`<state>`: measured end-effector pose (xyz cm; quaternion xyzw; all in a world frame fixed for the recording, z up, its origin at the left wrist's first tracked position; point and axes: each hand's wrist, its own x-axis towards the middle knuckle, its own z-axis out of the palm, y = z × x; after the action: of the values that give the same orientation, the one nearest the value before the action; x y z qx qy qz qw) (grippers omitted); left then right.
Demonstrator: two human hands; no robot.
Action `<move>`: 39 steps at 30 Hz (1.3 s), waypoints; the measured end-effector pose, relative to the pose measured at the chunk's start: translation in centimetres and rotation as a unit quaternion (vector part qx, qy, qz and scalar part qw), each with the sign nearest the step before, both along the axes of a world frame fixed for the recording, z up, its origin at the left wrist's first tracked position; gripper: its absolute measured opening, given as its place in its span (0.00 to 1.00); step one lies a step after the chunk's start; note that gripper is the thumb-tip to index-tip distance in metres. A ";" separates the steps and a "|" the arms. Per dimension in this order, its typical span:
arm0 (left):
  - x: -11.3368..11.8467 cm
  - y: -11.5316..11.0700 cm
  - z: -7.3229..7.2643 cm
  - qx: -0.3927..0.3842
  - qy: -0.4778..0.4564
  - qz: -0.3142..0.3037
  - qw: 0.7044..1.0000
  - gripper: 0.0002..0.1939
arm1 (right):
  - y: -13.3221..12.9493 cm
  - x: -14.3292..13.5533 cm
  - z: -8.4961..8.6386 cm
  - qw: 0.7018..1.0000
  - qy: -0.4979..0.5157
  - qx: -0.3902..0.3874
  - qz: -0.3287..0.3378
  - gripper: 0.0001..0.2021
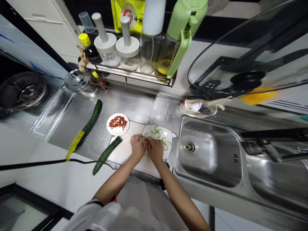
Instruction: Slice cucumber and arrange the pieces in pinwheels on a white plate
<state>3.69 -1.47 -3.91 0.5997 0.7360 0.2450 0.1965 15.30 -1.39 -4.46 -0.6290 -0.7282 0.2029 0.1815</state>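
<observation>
My left hand and my right hand meet over the left edge of a white square plate. Their fingertips are pinched close together, and whatever is between them is too small to make out. Thin cucumber slices lie on that plate in curved, flower-like groups. Beneath the hands is a pale cutting board. A cut cucumber rests across the board's left edge, its cut end towards the hands. Just behind it stands a small white plate holding red dried berries.
A whole cucumber with a yellow tag lies further left, near a lidded steel pot. The sink is right of the board. Behind the counter, a rack carries jars and oil bottles. A black cable crosses at left.
</observation>
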 end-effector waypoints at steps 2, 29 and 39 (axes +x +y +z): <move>0.0 0.0 -0.1 0.004 0.004 -0.003 1.000 0.06 | 0.0 0.0 0.0 1.000 0.000 0.001 0.002 0.14; -8.2 1.1 1.6 0.054 0.039 0.111 0.992 0.10 | -0.6 0.8 0.1 1.000 0.006 -0.015 -0.017 0.14; -10.8 3.5 1.7 -0.106 0.088 0.204 0.969 0.13 | -1.1 0.9 0.3 1.000 0.017 -0.004 -0.017 0.14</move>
<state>-7.13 1.98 -2.25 0.4322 0.8788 0.1463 0.1396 16.16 -2.52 -4.20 -0.6382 -0.7137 0.2132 0.1946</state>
